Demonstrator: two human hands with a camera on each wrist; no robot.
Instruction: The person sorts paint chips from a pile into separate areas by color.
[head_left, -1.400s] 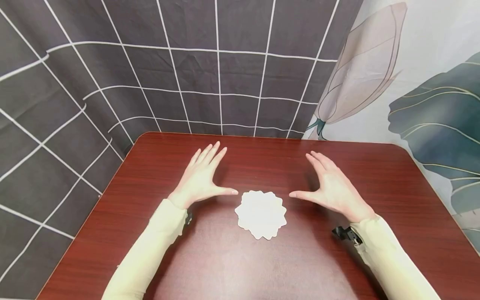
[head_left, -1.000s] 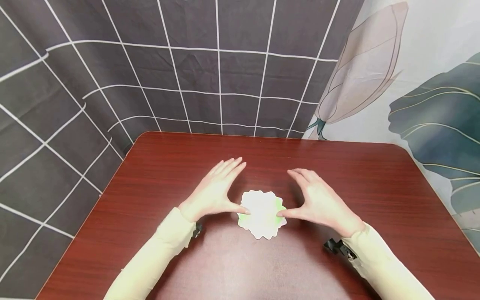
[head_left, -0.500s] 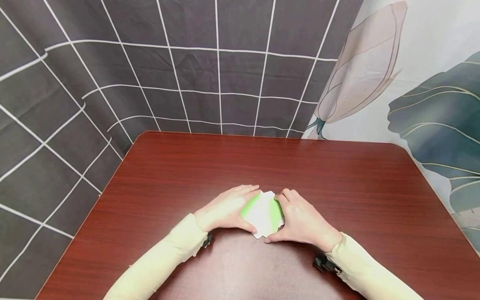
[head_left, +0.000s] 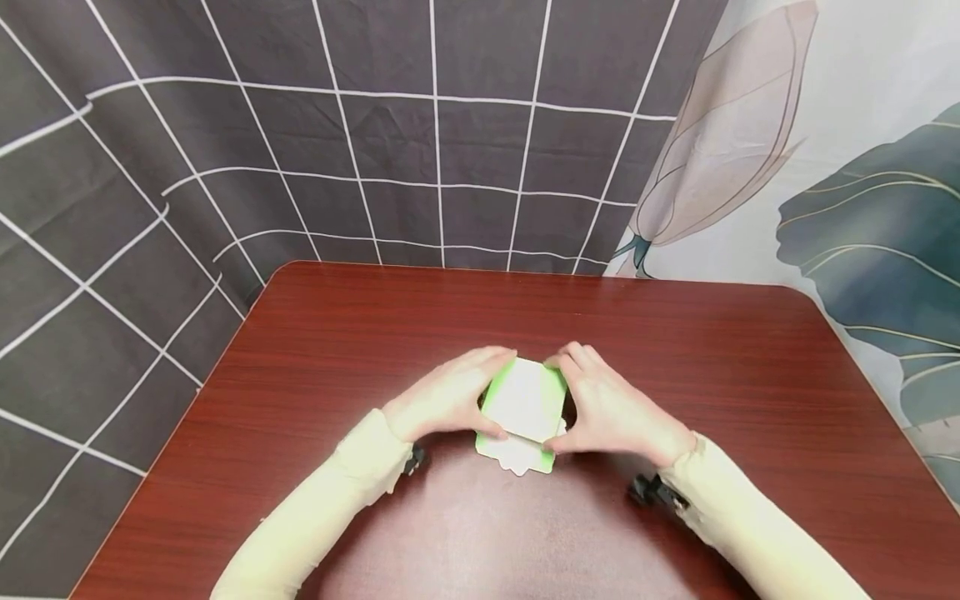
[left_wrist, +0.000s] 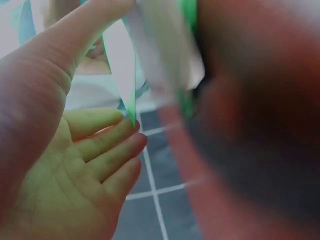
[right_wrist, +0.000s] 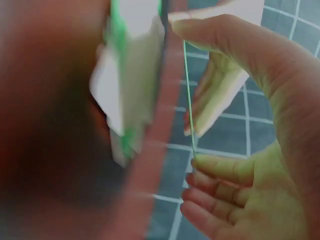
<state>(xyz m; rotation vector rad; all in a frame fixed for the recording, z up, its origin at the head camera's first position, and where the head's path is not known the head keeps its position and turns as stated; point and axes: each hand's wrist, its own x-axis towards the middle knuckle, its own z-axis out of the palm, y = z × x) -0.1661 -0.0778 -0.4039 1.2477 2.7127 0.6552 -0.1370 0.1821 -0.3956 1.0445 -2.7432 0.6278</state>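
Note:
A square white card with green edge bands (head_left: 525,398) is raised above the table between both hands. My left hand (head_left: 453,396) pinches its left side between thumb and fingers. At its right side, my right hand (head_left: 611,408) pinches the near and far corners. Below it, more white and green cards (head_left: 517,458) lie stacked at differing angles, mostly covered. In the left wrist view the lifted card (left_wrist: 120,70) stands apart from the blurred stack (left_wrist: 170,55). The right wrist view has the lifted card (right_wrist: 188,95) edge-on, its lower corner at the fingertips, with the stack (right_wrist: 135,80) beside it.
The reddish-brown wooden table (head_left: 360,333) spreads around the cards. A dark curtain with white grid lines (head_left: 480,142) hangs behind and at the left, a leaf-patterned curtain (head_left: 862,208) at the right. Small black devices sit at both wrists.
Both hands came inward from either side onto the stack and took hold of the top card. In the last half second they have raised it and moved it slightly away from me.

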